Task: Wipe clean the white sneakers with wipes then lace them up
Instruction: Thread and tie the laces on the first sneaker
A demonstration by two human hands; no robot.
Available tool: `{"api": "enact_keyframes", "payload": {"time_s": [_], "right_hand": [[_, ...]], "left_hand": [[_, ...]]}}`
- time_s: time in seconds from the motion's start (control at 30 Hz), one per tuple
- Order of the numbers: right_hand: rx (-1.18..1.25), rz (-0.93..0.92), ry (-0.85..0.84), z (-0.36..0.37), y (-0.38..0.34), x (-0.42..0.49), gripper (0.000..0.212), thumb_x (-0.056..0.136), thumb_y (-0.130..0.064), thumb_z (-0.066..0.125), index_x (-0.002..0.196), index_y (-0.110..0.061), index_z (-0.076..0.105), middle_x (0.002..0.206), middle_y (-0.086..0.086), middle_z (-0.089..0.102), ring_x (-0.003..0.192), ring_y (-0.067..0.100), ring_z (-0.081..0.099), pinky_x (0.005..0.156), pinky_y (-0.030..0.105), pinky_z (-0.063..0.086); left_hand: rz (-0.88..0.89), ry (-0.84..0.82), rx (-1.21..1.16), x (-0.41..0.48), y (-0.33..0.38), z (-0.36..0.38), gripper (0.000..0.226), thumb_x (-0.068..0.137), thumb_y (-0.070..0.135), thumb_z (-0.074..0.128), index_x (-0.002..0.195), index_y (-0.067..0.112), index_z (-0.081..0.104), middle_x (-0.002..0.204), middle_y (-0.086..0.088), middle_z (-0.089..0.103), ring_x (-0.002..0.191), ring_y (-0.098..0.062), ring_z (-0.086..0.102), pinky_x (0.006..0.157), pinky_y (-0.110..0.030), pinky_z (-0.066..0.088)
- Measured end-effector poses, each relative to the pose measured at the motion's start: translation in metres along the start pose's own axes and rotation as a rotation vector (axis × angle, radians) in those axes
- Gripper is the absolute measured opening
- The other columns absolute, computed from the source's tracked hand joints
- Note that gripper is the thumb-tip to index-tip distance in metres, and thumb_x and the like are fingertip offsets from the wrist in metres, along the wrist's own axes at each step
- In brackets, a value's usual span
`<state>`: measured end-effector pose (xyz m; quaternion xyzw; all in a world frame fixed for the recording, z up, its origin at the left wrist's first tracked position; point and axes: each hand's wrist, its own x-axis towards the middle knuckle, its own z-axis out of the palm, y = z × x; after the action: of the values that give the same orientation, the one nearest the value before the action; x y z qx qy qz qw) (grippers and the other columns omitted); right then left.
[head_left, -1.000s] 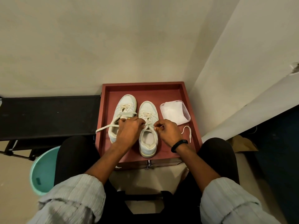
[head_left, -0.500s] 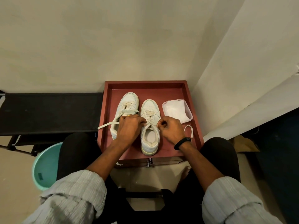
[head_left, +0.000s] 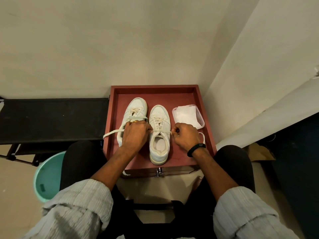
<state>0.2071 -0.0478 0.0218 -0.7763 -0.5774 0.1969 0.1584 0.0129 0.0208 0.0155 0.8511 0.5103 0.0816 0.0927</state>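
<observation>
We log both hands clamped on one lace [head_left: 161, 131]. The left hand [head_left: 136, 135] has its fingers [head_left: 146, 127] curled and pinching the lace on one side. The right hand [head_left: 185, 138] has its fingers [head_left: 177, 129] curled and pinching it on the other side. The lace runs taut and straight between the two pinches, across the top eyelets of the centre sneaker [head_left: 159, 118]. That sneaker sits right between the fingers, toe away from us, heel toward us. Just beyond and under the left fingers is the other sneaker [head_left: 136, 108], partly hidden by that hand. Its loose lace [head_left: 113, 133] trails outward from the left fingers to the tray rim. A lace loop [head_left: 203, 138] shows just past the right hand; we cannot tell which sneaker it belongs to. Beyond the right fingers is a clear tub of wipes [head_left: 188, 115], apart from the sneakers. All of it sits in a red tray [head_left: 155, 90]. There is a black band [head_left: 196, 149] on the right wrist. Well out from the left hand we see a black bench [head_left: 51, 118] and a green bucket [head_left: 48, 176].
</observation>
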Motion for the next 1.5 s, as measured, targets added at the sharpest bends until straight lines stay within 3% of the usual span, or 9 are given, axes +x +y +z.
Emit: {"api": "enact_keyframes", "payload": {"time_s": [0.63, 0.77, 0.93, 1.07, 1.13, 1.27, 1.4, 1.5], "right_hand": [[-0.106, 0.020, -0.087, -0.008, -0.003, -0.004, 0.008, 0.087, -0.018, 0.058, 0.086, -0.019, 0.066, 0.086, 0.000, 0.072, 0.081, 0.025, 0.065, 0.080, 0.037, 0.054], [-0.021, 0.015, -0.127, -0.009, 0.002, -0.005, 0.010, 0.087, -0.015, 0.059, 0.085, -0.021, 0.066, 0.081, -0.004, 0.071, 0.078, 0.020, 0.066, 0.079, 0.038, 0.055], [0.004, 0.035, -0.214, -0.012, 0.007, -0.004, 0.009, 0.090, -0.019, 0.061, 0.088, -0.023, 0.069, 0.087, -0.003, 0.073, 0.084, 0.020, 0.066, 0.080, 0.040, 0.056], [-0.070, 0.028, -0.299, -0.015, 0.011, -0.004, 0.006, 0.089, -0.028, 0.068, 0.088, -0.025, 0.073, 0.087, -0.002, 0.073, 0.084, 0.020, 0.066, 0.079, 0.037, 0.055], [-0.015, 0.015, -0.277, -0.019, 0.011, -0.005, 0.007, 0.090, -0.025, 0.069, 0.087, -0.021, 0.074, 0.082, -0.004, 0.071, 0.079, 0.016, 0.064, 0.077, 0.033, 0.054], [0.301, 0.026, -0.247, -0.033, 0.008, -0.009, 0.007, 0.092, -0.017, 0.067, 0.090, -0.013, 0.072, 0.073, 0.000, 0.070, 0.067, 0.011, 0.063, 0.072, 0.036, 0.056], [0.488, 0.042, -0.241, -0.039, 0.013, -0.010, 0.008, 0.093, -0.016, 0.067, 0.088, -0.011, 0.070, 0.068, 0.001, 0.070, 0.065, 0.017, 0.064, 0.072, 0.047, 0.057], [0.602, 0.042, -0.225, -0.040, 0.011, -0.010, 0.011, 0.095, -0.012, 0.063, 0.087, -0.011, 0.070, 0.070, 0.001, 0.070, 0.068, 0.024, 0.062, 0.072, 0.044, 0.054]], "left_hand": [[0.015, -0.006, -0.007, 0.000, -0.006, -0.006, 0.017, 0.094, 0.031, 0.063, 0.098, 0.027, 0.078, 0.092, 0.000, 0.076, 0.088, -0.025, 0.068, 0.084, -0.038, 0.048], [0.021, -0.021, 0.008, 0.000, -0.005, -0.006, 0.017, 0.095, 0.032, 0.062, 0.095, 0.026, 0.078, 0.090, 0.000, 0.075, 0.086, -0.024, 0.067, 0.082, -0.038, 0.046], [0.047, -0.073, 0.049, -0.001, -0.006, -0.012, 0.017, 0.096, 0.031, 0.059, 0.097, 0.025, 0.075, 0.093, 0.000, 0.075, 0.088, -0.023, 0.068, 0.086, -0.040, 0.051], [-0.036, -0.086, 0.069, -0.001, -0.003, -0.027, 0.013, 0.097, 0.030, 0.061, 0.102, 0.027, 0.073, 0.103, 0.000, 0.072, 0.101, -0.024, 0.066, 0.095, -0.043, 0.043], [-0.086, -0.120, 0.017, 0.000, -0.004, -0.032, 0.013, 0.097, 0.031, 0.062, 0.102, 0.029, 0.074, 0.104, 0.001, 0.073, 0.103, -0.023, 0.065, 0.096, -0.042, 0.043], [-0.110, -0.224, -0.383, -0.003, -0.010, -0.032, 0.008, 0.090, 0.028, 0.073, 0.090, 0.021, 0.078, 0.079, 0.009, 0.071, 0.083, -0.014, 0.067, 0.073, -0.028, 0.044], [-0.138, -0.257, -0.641, -0.003, -0.011, -0.033, 0.011, 0.089, 0.026, 0.075, 0.079, 0.024, 0.074, 0.072, 0.014, 0.069, 0.072, -0.004, 0.063, 0.070, -0.026, 0.047], [-0.162, -0.226, -0.766, -0.002, -0.011, -0.030, 0.008, 0.093, 0.024, 0.071, 0.088, 0.019, 0.075, 0.077, 0.010, 0.071, 0.075, -0.005, 0.064, 0.072, -0.028, 0.048]]}}
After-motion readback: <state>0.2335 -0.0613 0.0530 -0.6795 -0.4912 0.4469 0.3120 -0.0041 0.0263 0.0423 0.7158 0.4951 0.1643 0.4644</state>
